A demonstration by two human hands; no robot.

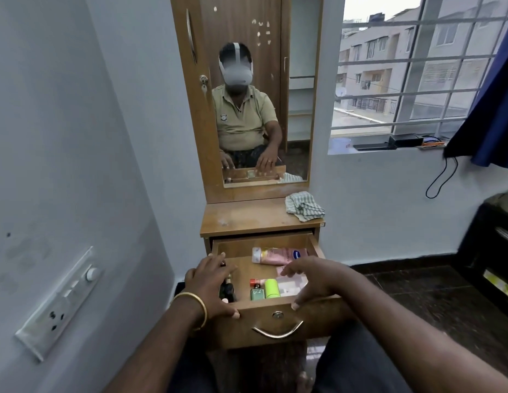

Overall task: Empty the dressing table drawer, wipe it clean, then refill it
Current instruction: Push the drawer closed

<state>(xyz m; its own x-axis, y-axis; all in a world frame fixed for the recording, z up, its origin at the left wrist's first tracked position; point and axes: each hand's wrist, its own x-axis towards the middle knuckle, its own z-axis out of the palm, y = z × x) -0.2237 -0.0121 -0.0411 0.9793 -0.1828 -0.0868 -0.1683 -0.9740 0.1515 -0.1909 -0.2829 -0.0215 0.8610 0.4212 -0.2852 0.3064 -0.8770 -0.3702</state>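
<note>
The drawer (275, 326) stands pulled out from the dressing table (247, 219), full of things. The left hand (208, 282) rests on its left front corner, fingers straight and spread over the rim, thumb on the front edge, gripping nothing. The right hand (312, 279) hovers over the right side, fingers relaxed and spread, thumb touching the front edge, holding nothing. Inside: a pink tube (281, 255) at the back, a green bottle (257, 292) and a lime stick (272, 287) side by side near the front, dark items along the left wall. A striped cloth (303, 207) lies crumpled on the tabletop's right end, below the mirror (264, 89).
</note>
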